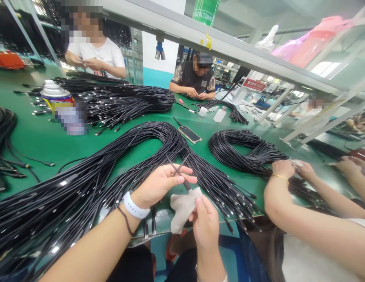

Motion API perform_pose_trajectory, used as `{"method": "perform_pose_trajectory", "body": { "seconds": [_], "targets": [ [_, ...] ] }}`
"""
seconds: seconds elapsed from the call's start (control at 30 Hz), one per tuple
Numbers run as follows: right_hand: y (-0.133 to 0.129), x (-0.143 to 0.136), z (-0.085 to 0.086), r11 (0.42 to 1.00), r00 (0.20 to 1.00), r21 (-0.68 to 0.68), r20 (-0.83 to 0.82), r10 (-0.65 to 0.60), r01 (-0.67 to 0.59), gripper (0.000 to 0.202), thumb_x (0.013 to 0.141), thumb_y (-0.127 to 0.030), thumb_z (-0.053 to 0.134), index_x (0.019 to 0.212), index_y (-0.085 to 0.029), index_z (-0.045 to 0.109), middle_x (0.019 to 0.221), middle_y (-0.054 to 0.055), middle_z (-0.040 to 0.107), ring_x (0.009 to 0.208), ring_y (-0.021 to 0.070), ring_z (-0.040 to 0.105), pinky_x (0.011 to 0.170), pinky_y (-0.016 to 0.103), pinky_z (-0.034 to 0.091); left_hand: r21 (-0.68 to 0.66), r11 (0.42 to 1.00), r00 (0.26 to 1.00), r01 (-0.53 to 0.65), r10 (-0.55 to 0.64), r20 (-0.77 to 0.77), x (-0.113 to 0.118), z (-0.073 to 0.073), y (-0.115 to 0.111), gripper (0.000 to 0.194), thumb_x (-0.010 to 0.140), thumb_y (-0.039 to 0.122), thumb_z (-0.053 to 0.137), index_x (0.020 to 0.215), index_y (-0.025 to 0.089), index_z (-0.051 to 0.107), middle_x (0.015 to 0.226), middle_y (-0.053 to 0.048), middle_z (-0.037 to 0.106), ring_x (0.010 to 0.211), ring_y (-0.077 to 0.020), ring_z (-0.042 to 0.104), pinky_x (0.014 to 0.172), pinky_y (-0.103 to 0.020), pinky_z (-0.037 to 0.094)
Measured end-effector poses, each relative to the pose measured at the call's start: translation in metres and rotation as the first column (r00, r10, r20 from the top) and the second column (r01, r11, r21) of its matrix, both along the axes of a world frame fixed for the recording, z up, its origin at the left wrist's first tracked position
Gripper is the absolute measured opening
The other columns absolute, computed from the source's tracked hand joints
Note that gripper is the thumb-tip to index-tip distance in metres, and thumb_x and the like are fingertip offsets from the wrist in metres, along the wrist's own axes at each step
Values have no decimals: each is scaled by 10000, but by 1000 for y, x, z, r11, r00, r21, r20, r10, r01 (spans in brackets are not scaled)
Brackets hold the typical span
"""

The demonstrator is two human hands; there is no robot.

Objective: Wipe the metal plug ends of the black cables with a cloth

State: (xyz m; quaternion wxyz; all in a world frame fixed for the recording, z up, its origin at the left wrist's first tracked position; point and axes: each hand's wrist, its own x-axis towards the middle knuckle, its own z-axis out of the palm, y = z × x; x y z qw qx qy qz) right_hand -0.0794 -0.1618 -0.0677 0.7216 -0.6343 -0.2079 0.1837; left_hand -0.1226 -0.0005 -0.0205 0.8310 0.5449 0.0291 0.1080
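My left hand (161,182), with a white band on its wrist, is closed around a thin black cable (186,185), thumb against fingers. Two strands of the cable cross just above those fingers. Close by on the right, my right hand (205,213) pinches a pale grey cloth (182,209) around the lower end of the same cable, so the connector there is hidden. A loose corner of the cloth hangs down to the left. Under and around both hands lies a large bundle of black cables (158,131), bent in an arch, with metal-tipped plugs fanned out toward the table's near edge.
On the green table (149,147) lie a phone (189,134), another cable coil (238,147) and a far cable pile (120,98). A spray can (57,92) stands left. A co-worker's arms (288,192) reach in from the right. A metal shelf beam (229,51) crosses overhead.
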Motion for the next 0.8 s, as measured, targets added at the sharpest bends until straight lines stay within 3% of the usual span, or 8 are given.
{"method": "perform_pose_trajectory", "body": {
  "seconds": [0.1,0.27,0.6,0.8],
  "targets": [
    [1,0,1,1000,1000,12,5,7,-7,365,928,-438,477,673,-182,522,519,-43,464,461,109,424,442,220,328,-16,997,997,-70,70,8,1,-1,0,228,767,298,718,928,150,654,877,-94,740,844,-209,673,818,-332,492],
    [2,0,3,1000,999,2,33,24,-24,363,931,-434,475,683,-177,540,507,-43,465,452,104,425,439,215,322,16,987,986,-162,161,30,3,1,-1,171,773,288,705,775,135,629,767,-69,721,694,-187,664,708,-317,519],
    [8,-2,6,998,996,-38,67,54,-52,364,949,-445,442,716,-185,544,542,-41,490,493,112,460,485,218,361,96,975,979,-201,204,-19,4,3,-1,170,758,272,715,761,128,624,742,-67,720,666,-177,669,711,-305,528],
    [12,0,9,981,973,-193,219,75,-32,364,972,-439,367,803,-186,567,617,-20,540,579,133,514,569,230,400,154,969,978,-192,202,-56,5,4,-2,148,753,253,710,761,126,634,728,-66,723,699,-177,678,721,-278,525]
  ]
}}
